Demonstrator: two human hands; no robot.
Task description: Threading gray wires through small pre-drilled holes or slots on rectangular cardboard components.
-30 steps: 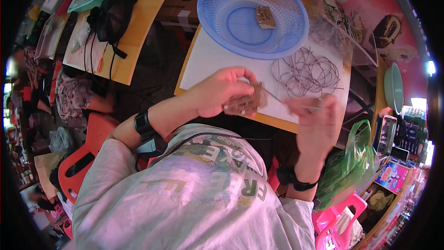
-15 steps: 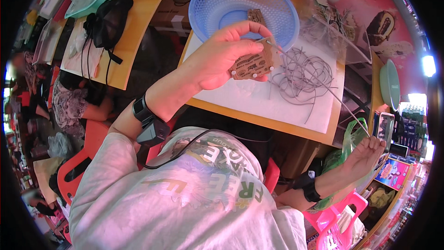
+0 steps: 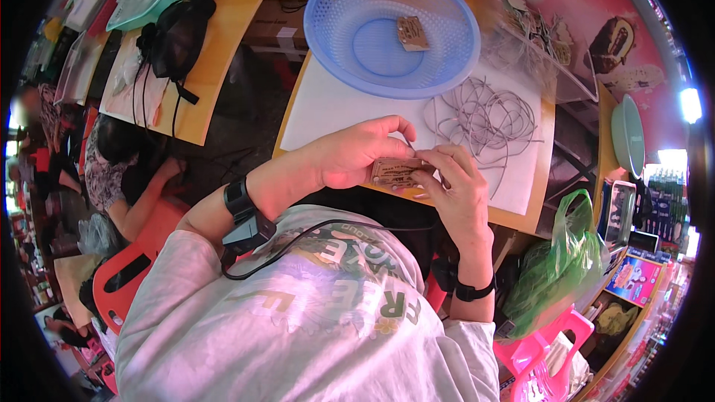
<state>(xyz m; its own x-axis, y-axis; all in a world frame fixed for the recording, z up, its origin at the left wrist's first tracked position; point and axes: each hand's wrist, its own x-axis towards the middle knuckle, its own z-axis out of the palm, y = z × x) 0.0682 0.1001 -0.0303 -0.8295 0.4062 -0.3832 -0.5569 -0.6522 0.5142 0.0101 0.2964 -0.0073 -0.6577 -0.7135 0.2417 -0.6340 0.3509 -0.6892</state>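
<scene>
My left hand (image 3: 357, 150) is closed on a small brown printed card (image 3: 396, 171) with pale round studs at its corners, held above the table's near edge. My right hand (image 3: 456, 182) is at the card's right end, fingers bent and thumb against it. A short bit of grey cord shows between the two hands at the card's top; the fingers hide most of it. Beyond them a loose tangle of grey cord (image 3: 488, 120) lies on the white table covering (image 3: 335, 104). A second brown card (image 3: 412, 33) sits in the blue plastic basket (image 3: 320, 45).
A clear plastic bin (image 3: 540, 45) of bundled items stands at the back right. To my right are a green plastic bag (image 3: 551, 283) and a pink stool (image 3: 555, 342). Another table (image 3: 231, 7) with a black bag (image 3: 179, 37) is at the left, near a seated person (image 3: 112, 171).
My right hand has come from far right, where it was pulling a cord taut, to the card. My left hand has lowered the card toward me, away from the basket.
</scene>
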